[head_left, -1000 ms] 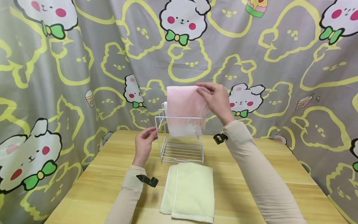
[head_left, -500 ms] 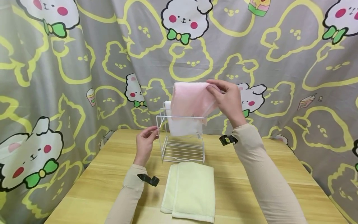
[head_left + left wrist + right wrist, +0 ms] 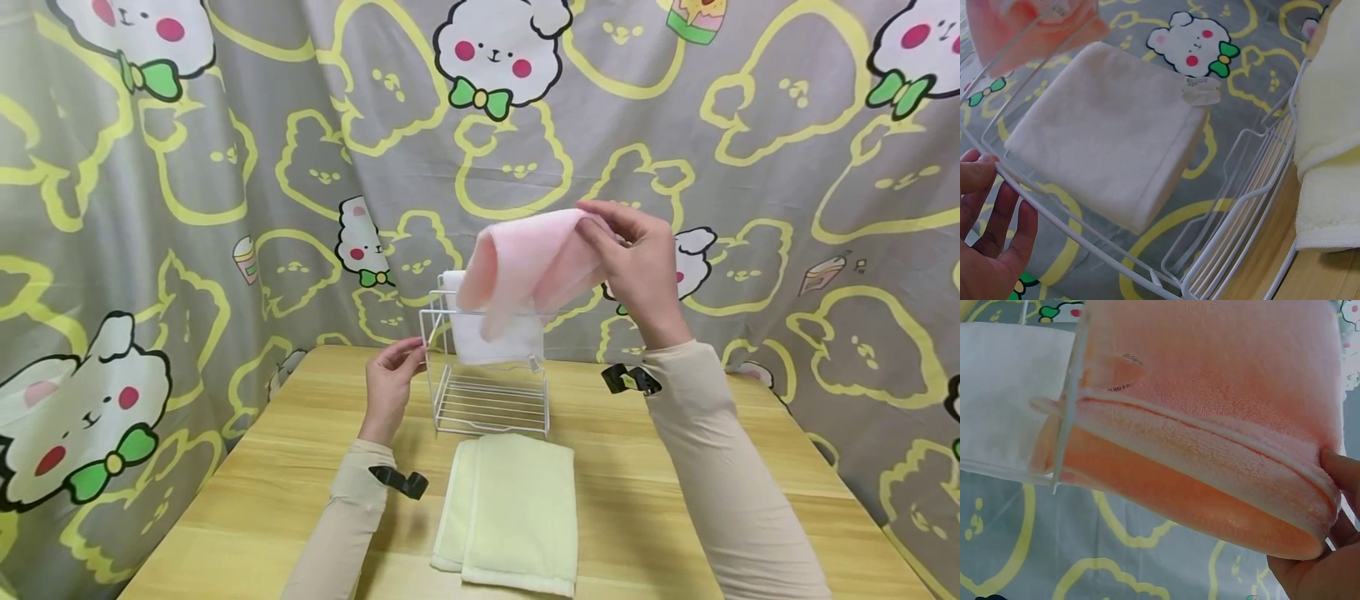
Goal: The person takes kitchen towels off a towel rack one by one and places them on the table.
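Observation:
My right hand (image 3: 637,267) pinches one end of a folded pink towel (image 3: 536,250) and holds it up above the rack, its far end drooping in front of a white towel (image 3: 498,342). In the right wrist view the pink towel (image 3: 1210,381) fills the middle, thumb and fingers at its edge. The white towel (image 3: 1110,131) hangs over a bar of the white wire rack (image 3: 487,408). My left hand (image 3: 390,387) holds the rack's left upright between thumb and fingers; in the left wrist view the fingertips (image 3: 1025,215) lie at the wire.
A folded pale yellow towel (image 3: 521,512) lies on the wooden table (image 3: 675,500) in front of the rack. Behind the table hangs a grey curtain (image 3: 300,167) with cartoon animals. Each wrist wears a black strap.
The right hand has drawn the pink towel up and to the right, off the white towel, which shows more now. The pink towel's left end has slumped. The left hand stays at the rack.

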Demonstrator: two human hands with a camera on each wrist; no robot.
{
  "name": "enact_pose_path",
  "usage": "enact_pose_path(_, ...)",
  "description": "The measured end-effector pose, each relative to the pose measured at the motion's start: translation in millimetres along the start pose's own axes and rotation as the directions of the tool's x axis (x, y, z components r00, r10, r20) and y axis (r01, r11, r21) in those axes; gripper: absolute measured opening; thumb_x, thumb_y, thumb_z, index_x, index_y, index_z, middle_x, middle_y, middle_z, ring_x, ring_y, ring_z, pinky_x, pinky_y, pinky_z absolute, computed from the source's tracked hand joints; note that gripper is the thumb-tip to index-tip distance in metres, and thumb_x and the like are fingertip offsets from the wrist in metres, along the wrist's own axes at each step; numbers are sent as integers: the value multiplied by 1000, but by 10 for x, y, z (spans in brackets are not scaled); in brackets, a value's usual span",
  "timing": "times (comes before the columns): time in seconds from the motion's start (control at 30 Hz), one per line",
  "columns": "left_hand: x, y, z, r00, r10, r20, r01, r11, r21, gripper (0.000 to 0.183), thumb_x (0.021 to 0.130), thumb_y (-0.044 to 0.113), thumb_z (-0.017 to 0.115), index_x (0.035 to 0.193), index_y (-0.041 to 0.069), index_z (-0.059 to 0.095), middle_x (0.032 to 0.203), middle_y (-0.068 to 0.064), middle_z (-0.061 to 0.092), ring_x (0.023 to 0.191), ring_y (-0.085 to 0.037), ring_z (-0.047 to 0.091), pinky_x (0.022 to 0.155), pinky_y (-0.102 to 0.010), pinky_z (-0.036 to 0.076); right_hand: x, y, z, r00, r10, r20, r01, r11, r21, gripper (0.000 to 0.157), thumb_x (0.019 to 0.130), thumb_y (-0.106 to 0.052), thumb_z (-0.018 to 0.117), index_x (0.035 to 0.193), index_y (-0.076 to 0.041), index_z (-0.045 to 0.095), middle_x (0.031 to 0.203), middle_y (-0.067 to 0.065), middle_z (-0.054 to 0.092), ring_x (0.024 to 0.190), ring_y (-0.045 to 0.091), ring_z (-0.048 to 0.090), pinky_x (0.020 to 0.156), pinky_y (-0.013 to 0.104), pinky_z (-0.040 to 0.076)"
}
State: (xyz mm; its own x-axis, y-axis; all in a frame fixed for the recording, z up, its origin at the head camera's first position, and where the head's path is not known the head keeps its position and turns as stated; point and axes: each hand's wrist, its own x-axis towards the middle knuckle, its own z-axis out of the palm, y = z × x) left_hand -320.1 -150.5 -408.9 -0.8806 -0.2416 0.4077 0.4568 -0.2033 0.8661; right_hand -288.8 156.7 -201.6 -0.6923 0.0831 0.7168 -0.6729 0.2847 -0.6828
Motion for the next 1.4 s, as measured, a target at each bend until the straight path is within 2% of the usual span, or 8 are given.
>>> enact_pose_path(0.2, 0, -9, 0, 1000, -10, -6, 10, 1000, 6, 30, 93, -4, 71, 116, -20, 62, 88, 5, 77, 77, -9, 73, 80, -31, 66, -65, -80, -62, 999, -37, -11, 37, 999, 38, 24, 94, -14, 76, 117, -8, 77, 110, -3, 76, 99, 15, 65, 85, 17, 57)
enact_pose_path(0.5, 6, -3, 6, 1000, -9, -15, 9, 1000, 9, 30, 92, -3, 72, 116, -19, 63, 87, 5, 77, 75, -9, 73, 80, -32, 66, -140, -224, -175, 998, -49, -34, 51, 997, 55, 25, 93, -14, 77, 117, -8, 78, 110, -3, 77, 101, 17, 68, 82, 16, 59)
enact_pose_path(0.6, 5, -3, 7, 1000, -8, -18, 9, 1000, 8, 24, 92, -3, 72, 112, -14, 68, 87, 5, 77, 75, -9, 73, 80, -31, 66, -167, -234, -208, 998, -47, -35, 50, 995, 86, 25, 92, -11, 77, 116, -5, 77, 111, -1, 77, 102, 17, 68, 80, 16, 59)
enact_pose_path(0.77, 1, -18, 3, 1000, -13, -17, 13, 1000, 18, 19, 93, -2, 72, 110, -10, 70, 87, 6, 77, 75, -8, 73, 84, -38, 65, -226, -203, -292, 997, -54, -46, 58, 994, 90, 23, 91, -7, 77, 114, -6, 78, 112, -1, 77, 112, 15, 67, 87, 16, 58)
enact_pose_path(0.83, 1, -24, 1, 1000, -10, -13, 10, 1000, 24, 24, 93, -2, 71, 113, -15, 67, 87, 6, 77, 76, -8, 72, 86, -41, 65, -248, -189, -335, 997, -61, -53, 65, 996, 66, 23, 91, -7, 77, 114, -9, 79, 113, -2, 77, 114, 15, 67, 88, 16, 58)
enact_pose_path(1.0, 1, -26, 4, 1000, 5, -10, -5, 1000, 29, 28, 94, -2, 71, 115, -19, 64, 87, 6, 77, 76, -7, 72, 84, -39, 65, -301, -170, -438, 996, -58, -74, 62, 997, 42, 23, 91, -5, 76, 114, -7, 79, 111, 1, 77, 103, 16, 69, 80, 15, 58)
enact_pose_path(1.23, 2, -15, 2, 1000, 8, -19, -8, 1000, 6, 12, 92, -4, 72, 102, 1, 76, 86, 5, 77, 74, -8, 72, 80, -34, 66, -409, -84, -573, 995, -15, -102, 20, 998, 54, 24, 90, -5, 77, 114, -4, 78, 107, 0, 77, 96, 16, 68, 76, 14, 58)
enact_pose_path(1.4, -4, -15, 0, 1000, 7, -11, -7, 1000, 11, 12, 93, -3, 72, 105, -3, 74, 88, 4, 77, 76, -9, 72, 86, -43, 64, -513, 38, -661, 993, 20, -114, -25, 999, -44, 24, 92, -8, 76, 115, -7, 78, 107, -4, 76, 90, 12, 67, 73, 12, 58)
